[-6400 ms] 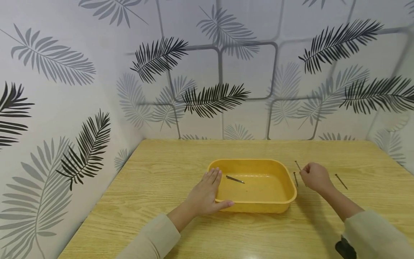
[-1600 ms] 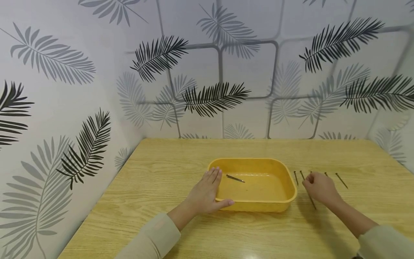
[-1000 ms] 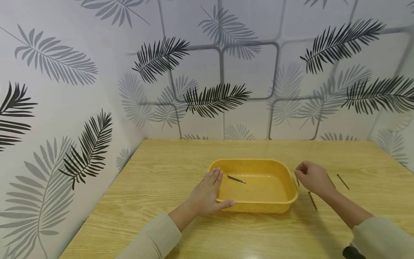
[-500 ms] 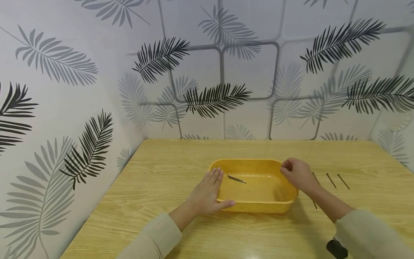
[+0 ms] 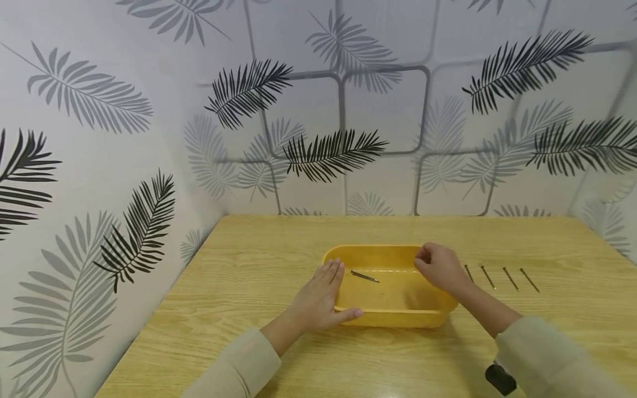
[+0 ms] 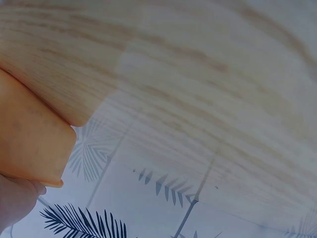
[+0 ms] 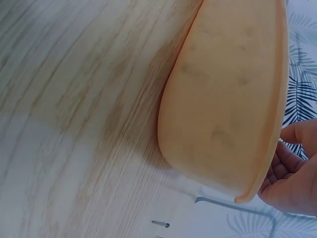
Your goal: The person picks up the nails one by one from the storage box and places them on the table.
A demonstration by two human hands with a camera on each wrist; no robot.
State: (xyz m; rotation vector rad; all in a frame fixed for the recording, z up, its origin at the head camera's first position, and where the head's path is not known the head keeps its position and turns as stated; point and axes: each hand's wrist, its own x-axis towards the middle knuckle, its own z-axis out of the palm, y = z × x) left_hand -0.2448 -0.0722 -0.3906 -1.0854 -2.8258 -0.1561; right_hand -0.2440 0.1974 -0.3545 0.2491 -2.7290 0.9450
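A yellow plastic tray [image 5: 383, 318] stands on the table. My left hand [image 5: 320, 298] rests on its left end, fingers straight over the rim and thumb along the front edge. Inside, dark nails [image 5: 365, 276] lie close together near the left end. My right hand [image 5: 440, 268] is over the tray's right end, thumb and forefinger pinched together on a nail that is hidden by the fingers. In the right wrist view the right hand [image 7: 294, 171] shows beyond the rim of the tray [image 7: 223, 99]. Several more nails [image 5: 511, 279] form a row right of the tray.
The wood-grain table [image 5: 259, 265] reaches back to a wall [image 5: 378, 182] papered with leaf shapes. A small black device [image 5: 500, 378] hangs below the right sleeve. The right forearm covers part of the table beside the tray.
My right hand has gone from the left end of the nail row leftward over the tray. The single nail nearer the front is now behind the forearm. My left hand has stayed put.
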